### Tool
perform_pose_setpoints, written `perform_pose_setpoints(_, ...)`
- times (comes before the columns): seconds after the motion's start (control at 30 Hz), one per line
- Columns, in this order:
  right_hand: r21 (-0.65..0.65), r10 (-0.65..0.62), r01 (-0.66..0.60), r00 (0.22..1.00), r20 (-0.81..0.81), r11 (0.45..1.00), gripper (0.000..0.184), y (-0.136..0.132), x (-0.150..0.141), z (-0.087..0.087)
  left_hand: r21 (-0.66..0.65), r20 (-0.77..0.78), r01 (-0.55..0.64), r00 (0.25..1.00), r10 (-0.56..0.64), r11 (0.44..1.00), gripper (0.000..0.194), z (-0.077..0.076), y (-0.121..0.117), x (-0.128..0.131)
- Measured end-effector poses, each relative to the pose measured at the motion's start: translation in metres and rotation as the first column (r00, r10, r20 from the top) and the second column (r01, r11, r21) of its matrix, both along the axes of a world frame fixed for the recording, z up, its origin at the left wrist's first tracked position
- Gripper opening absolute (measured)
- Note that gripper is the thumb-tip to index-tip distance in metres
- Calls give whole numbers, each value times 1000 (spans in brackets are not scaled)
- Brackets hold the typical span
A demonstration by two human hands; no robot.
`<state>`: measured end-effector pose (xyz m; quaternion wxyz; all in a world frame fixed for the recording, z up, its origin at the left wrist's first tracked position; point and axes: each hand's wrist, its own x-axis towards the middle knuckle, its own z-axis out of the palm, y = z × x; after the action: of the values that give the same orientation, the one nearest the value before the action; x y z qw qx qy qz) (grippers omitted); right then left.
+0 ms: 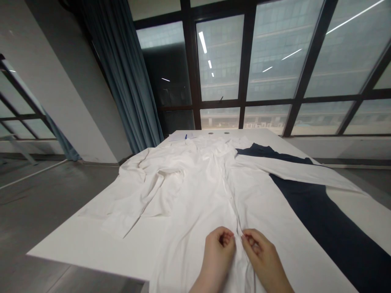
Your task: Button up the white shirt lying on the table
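The left hand [218, 252] and right hand [261, 253] were held close together, pinched on the placket [237, 228] of a white shirt [195, 195] on the counter [76, 240].

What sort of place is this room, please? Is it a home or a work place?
It looks like a work place, probably an office or workroom: tall dark-framed windows face another building, a long white table holds a white shirt, and the floor is bare grey.
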<state>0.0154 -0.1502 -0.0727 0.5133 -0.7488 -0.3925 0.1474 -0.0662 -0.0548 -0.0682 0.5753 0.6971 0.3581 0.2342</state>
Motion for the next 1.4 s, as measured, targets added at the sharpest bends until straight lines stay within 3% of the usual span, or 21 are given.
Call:
perform_pose_setpoints(0.07, 12, 17, -16, 1000, -25, 1000, 25, 0, -1, 0, 26, 2, 2, 1000, -2, 1000, 8, 0, -1, 0)
perform_pose_setpoints(0.27, -2, 54, -54, 992, 113, 999, 26, 2, 0, -8, -19, 70, 18, 997, -16, 1000, 10, -2, -3, 1)
perform_pose_setpoints(0.4, 3, 44, -45, 995, 89, 999, 24, 0, -1, -10, -15, 57, 10, 998, -9, 1000, 11, -3, -3, 1)
perform_pose_setpoints(0.63, 78, 49, -37, 988, -149, 996, 29, -1, 1, -7, -46, 54, 7, 999, -4, 999, 12, -6, -2, 1)
perform_pose_setpoints(0.83, 101, 113, -72, 857, -503, 992, 33, 6, 10, -18, -103, 50, 27, 999, -22, 994, 12, -5, 1, 4)
perform_pose_setpoints(1.03, 49, 61, -42, 863, -501, 998, 21, 8, 11, -24, -117, 52, 114, 993, -108, 987, 19, -3, 3, 2)
perform_pose_setpoints(1.2, 58, 30, -5, 900, -435, 998, 14, 10, 7, -24, -91, 21, 64, 998, -62, 994, 14, -9, 3, 6)
perform_pose_setpoints(1.4, 44, 51, -33, 860, -508, 998, 20, 10, 8, -21, -56, 91, 25, 996, -20, 998, 8, -13, -2, 3)
